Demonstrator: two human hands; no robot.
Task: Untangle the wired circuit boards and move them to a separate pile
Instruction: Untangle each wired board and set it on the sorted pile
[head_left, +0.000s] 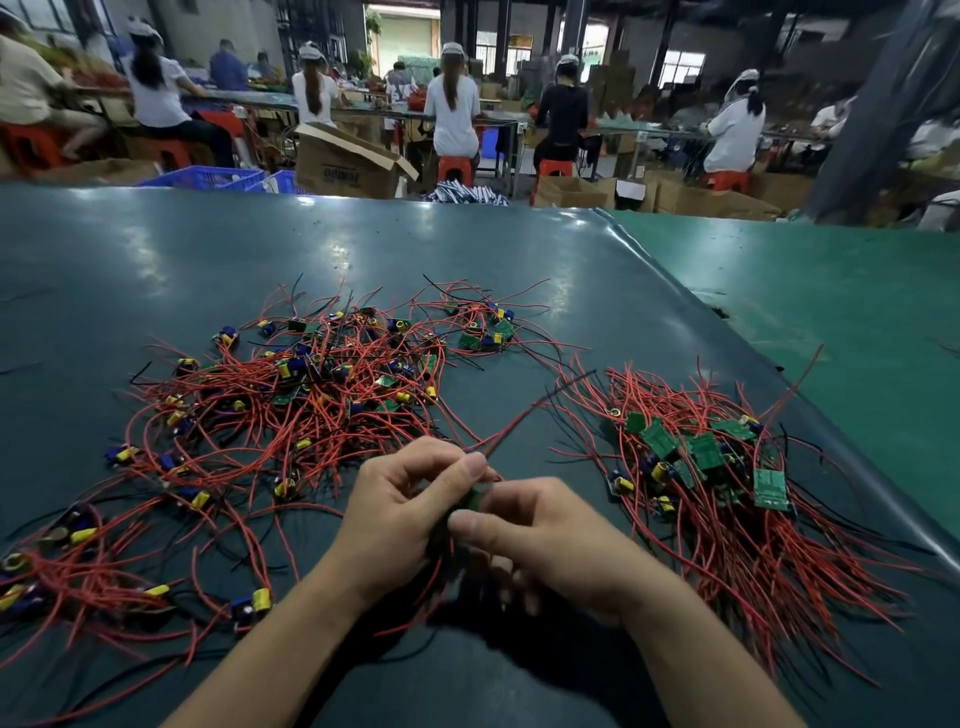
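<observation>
Both hands, left hand (410, 488) and right hand (535, 525), pinch one small green circuit board (471, 500) trailing thin red wires (524, 415), between the tangled heap (311, 395) and sorted pile (717, 478). Light, snag-prone; best gripped by its edges.

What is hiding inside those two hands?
A small green circuit board peeks out between the left hand and right hand, red wires trailing. Fingers cover most of it.

seated workers (453, 111), cardboard boxes (347, 165) behind
</observation>
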